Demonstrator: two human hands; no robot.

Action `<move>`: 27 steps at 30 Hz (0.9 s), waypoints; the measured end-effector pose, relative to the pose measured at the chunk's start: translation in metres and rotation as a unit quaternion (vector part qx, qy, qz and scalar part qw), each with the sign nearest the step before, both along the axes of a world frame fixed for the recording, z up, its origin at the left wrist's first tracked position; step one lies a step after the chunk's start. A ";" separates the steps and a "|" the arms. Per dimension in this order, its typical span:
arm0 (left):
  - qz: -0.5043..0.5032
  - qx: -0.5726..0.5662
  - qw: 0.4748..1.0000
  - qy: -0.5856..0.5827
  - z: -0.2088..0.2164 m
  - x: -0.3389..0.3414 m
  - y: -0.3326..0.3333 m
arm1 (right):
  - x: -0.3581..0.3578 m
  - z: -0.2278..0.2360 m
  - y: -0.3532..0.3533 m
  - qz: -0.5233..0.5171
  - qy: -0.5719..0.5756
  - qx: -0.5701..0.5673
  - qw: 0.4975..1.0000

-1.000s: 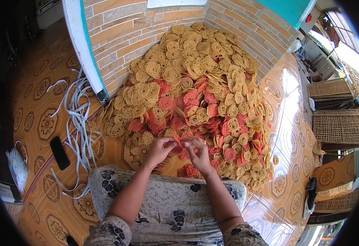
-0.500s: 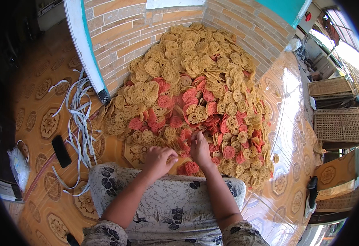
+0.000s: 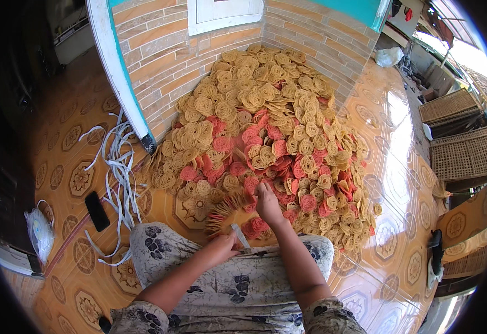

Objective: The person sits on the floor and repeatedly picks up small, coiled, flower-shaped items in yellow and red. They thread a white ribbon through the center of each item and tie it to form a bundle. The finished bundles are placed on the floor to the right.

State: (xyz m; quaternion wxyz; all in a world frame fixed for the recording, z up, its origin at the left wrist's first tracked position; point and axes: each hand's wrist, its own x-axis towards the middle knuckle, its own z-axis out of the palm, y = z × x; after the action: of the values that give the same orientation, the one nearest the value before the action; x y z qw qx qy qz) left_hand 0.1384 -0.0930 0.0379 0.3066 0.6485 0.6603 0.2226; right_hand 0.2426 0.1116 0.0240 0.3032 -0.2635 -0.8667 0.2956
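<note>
Between my hands curves a row of thin, round lacy discs (image 3: 225, 213), mostly tan with some red, packed edge to edge. My left hand (image 3: 221, 250) is closed at the row's near end, low by my lap. From its fingers a flat white strap (image 3: 240, 236) sticks out to the right. My right hand (image 3: 269, 207) is pinched at the row's far end; its fingertips hide what they grip. Beyond both hands spreads a large pile of tan and red lacy discs (image 3: 244, 100), heaped against the wall corner.
A tangle of white straps (image 3: 122, 167) lies on the tiled floor at left. Near it are a black phone (image 3: 97, 211) and a clear plastic bag (image 3: 40, 234). Patterned cloth (image 3: 238, 278) covers my lap. Woven panels (image 3: 460, 153) stand at right.
My left hand has moved down toward my lap and closed, with the white strap now showing in it. The curved row of discs has come into plain view. My right hand has barely moved.
</note>
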 end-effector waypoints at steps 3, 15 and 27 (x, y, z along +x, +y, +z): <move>-0.016 -0.137 0.983 0.125 0.005 0.004 0.017 | 0.003 -0.001 0.002 -0.011 0.014 -0.020 1.000; -0.037 -0.190 0.944 0.266 -0.043 0.038 0.058 | 0.008 0.013 -0.006 -0.009 0.024 -0.023 0.999; -0.049 -0.214 0.956 0.197 -0.065 0.036 0.056 | 0.027 -0.004 0.012 -0.116 0.056 -0.084 0.988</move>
State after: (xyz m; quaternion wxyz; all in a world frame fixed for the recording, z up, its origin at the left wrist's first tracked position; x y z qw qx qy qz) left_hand 0.1743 -0.0369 -0.0270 0.3128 0.6301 0.7072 -0.0709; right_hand 0.2692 0.1233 0.0199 0.3602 -0.3701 -0.7842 0.3440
